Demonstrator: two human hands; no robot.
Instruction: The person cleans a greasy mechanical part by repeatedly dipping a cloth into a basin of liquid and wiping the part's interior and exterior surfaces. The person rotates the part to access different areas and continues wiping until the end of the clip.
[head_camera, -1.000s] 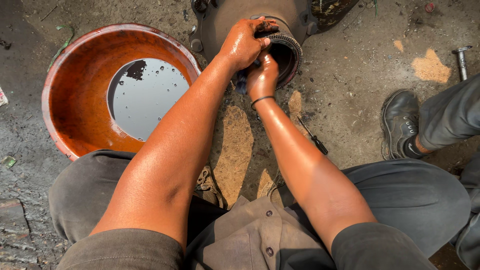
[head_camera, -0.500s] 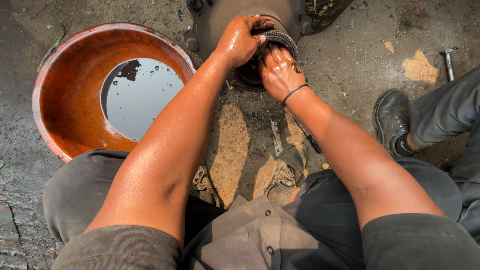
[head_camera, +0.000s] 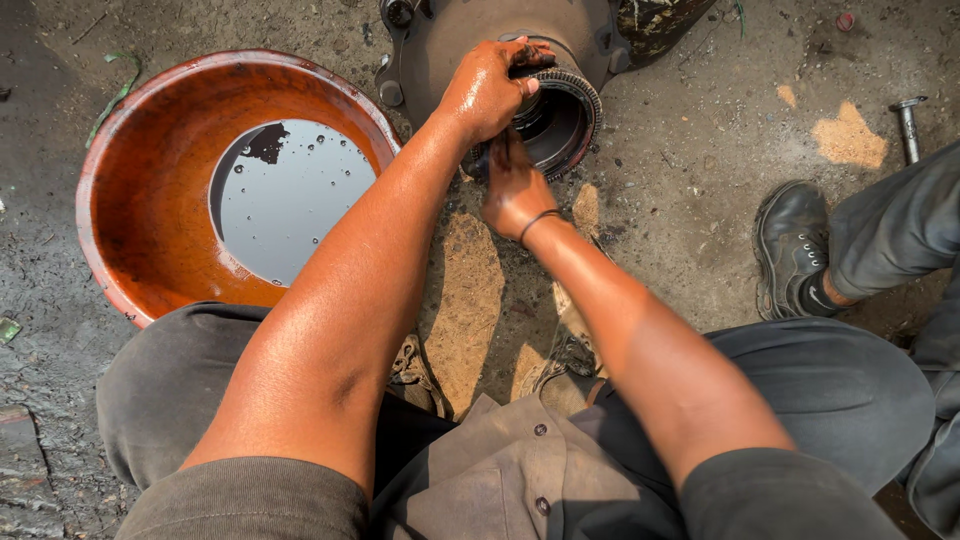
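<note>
Gripped from above by the left hand (head_camera: 487, 92) is the toothed ring (head_camera: 562, 118) on the metal housing (head_camera: 480, 40); since half a second ago, the right hand (head_camera: 513, 188) has been lowered beneath it, its grasp not discernible. Beside them, an oil basin (head_camera: 130, 230) is set.

I see no packages, labels, signs or screens anywhere in my view. Nothing on the dirt ground carries a printed face or a wrapper that I can make out, and no display shows. A small greenish scrap lies at the far left edge, but it is too small for me to tell what it is.
</note>
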